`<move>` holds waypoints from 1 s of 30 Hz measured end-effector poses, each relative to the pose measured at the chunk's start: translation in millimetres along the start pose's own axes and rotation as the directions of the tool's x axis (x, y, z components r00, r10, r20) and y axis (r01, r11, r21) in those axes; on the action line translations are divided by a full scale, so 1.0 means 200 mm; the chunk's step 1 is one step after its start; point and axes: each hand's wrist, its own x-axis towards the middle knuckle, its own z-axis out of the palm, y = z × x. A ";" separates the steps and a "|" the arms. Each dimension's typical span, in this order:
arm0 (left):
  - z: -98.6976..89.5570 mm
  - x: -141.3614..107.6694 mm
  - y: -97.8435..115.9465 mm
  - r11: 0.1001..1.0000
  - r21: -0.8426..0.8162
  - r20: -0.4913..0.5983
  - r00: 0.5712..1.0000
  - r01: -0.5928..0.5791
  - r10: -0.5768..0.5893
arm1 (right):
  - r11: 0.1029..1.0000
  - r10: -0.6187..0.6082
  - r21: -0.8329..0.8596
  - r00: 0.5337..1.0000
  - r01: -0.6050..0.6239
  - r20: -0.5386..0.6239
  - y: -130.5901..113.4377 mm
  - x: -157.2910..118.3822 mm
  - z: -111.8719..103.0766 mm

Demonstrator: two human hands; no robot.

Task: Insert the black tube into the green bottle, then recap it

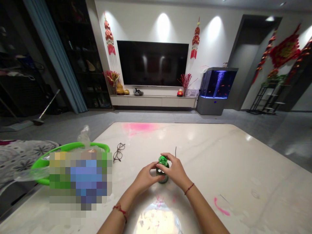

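Note:
A small dark green jar point(163, 179) stands upright on the pale table, with a shiny green ridged cap point(162, 160) at its top. My left hand point(145, 177) is closed around the jar's lower body, thumb in front and fingers behind. From the other side my right hand point(177, 171) pinches the cap between thumb and fingers. The jar's middle is mostly covered by my fingers, so whether the cap sits loose or tight cannot be seen.
Eyeglasses point(119, 152) lie left of the jar. A green basket point(99, 145) with plastic bags stands further left, partly pixelated. A thin black strip point(175, 151) lies behind my right hand. Pink stains mark the marble-look table point(207, 143). A television point(153, 63) hangs beyond.

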 end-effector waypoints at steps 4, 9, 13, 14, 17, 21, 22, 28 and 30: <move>0.04 0.00 -0.01 0.998 -0.031 0.007 0.999 -0.048 0.048 | 0.999 0.031 -0.014 1.000 -0.031 0.000 -0.01 -0.01 0.02; 0.09 0.01 -0.04 0.999 -0.021 -0.025 0.999 -0.035 0.034 | 0.997 0.036 -0.063 0.999 -0.038 -0.025 -0.02 -0.02 0.04; 0.12 0.02 -0.08 0.999 -0.028 -0.028 0.999 0.018 -0.018 | 0.998 0.060 -0.029 0.996 -0.062 -0.060 -0.02 -0.02 0.07; 0.12 0.03 -0.08 0.999 -0.029 -0.030 0.999 0.024 -0.025 | 0.998 0.061 -0.011 0.997 -0.061 -0.056 -0.02 -0.02 0.07; 0.13 0.03 -0.08 0.999 -0.041 -0.035 0.999 0.028 -0.029 | 0.998 0.046 0.032 0.999 -0.046 -0.008 -0.01 -0.02 0.06; 0.13 0.03 -0.08 0.998 -0.059 -0.043 0.999 0.016 -0.019 | 0.998 0.035 0.057 0.999 -0.036 0.026 0.00 -0.02 0.05; 0.13 0.03 -0.08 0.998 -0.065 -0.042 0.999 0.012 -0.015 | 0.998 0.035 0.060 0.999 -0.037 0.025 0.00 -0.02 0.05; 0.13 0.03 -0.07 0.996 -0.088 -0.045 0.999 0.019 -0.023 | 0.996 0.028 0.081 0.999 -0.031 0.034 -0.01 -0.02 0.05; 0.12 0.03 -0.07 0.997 -0.077 -0.045 0.999 0.024 -0.027 | 0.995 0.022 0.091 0.999 -0.026 0.049 -0.01 -0.02 0.04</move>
